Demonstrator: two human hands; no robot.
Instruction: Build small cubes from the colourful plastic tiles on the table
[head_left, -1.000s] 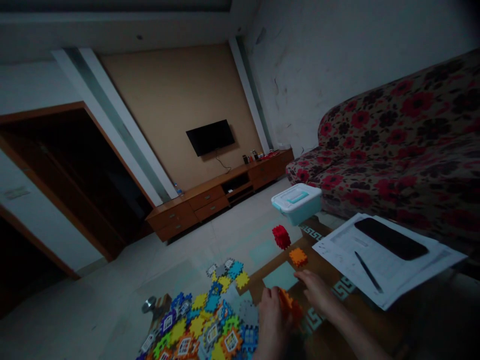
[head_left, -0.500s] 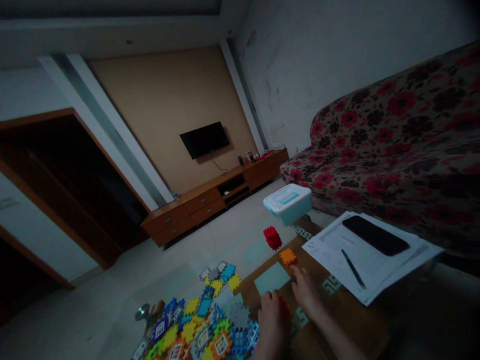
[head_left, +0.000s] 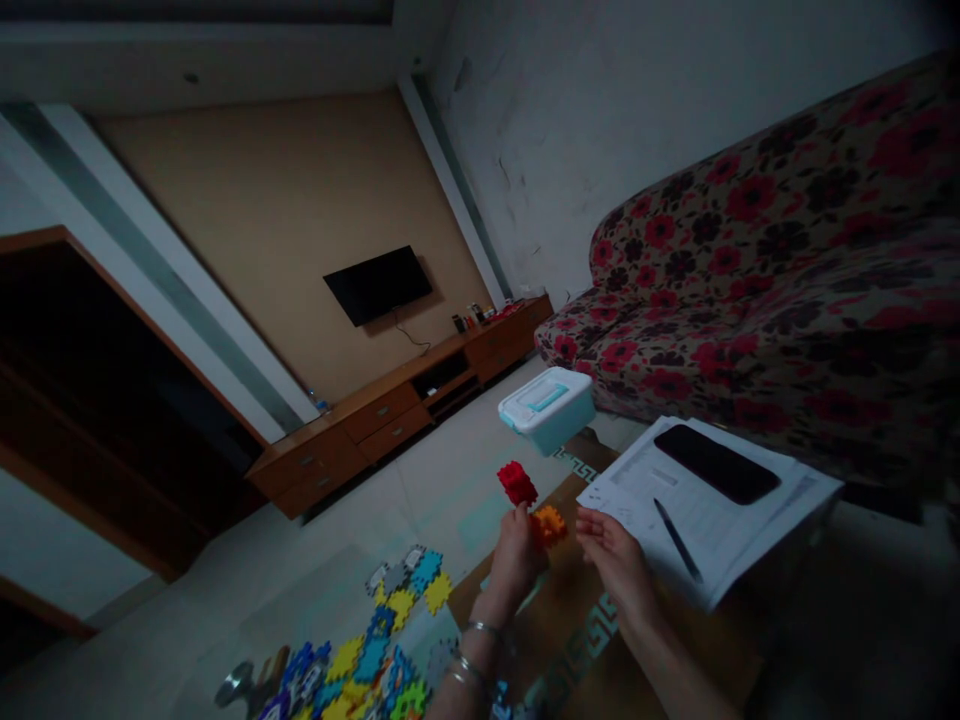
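My left hand [head_left: 517, 545] is closed on an orange-red toothed building piece, mostly hidden behind its fingers. Right by it lies a lighter orange toothed piece [head_left: 551, 525], touching or nearly touching the held one. Just beyond the knuckles stands a red stack of toothed pieces [head_left: 517, 482]. To the right of the orange piece, my right hand [head_left: 611, 545] is open and holds nothing, its fingers stretched and partly curved toward the left hand.
Many coloured interlocking pieces [head_left: 371, 660] lie heaped at the lower left of the glass-topped table. A lidded storage box [head_left: 547, 405] stands at the far end. Papers [head_left: 637, 480] with a black phone [head_left: 716, 463] and a pen [head_left: 677, 540] lie on the right.
My left hand has moved forward with the orange-red piece, up beside the orange piece and red stack. My right hand has drawn off the orange piece and opened. The view has swung right.
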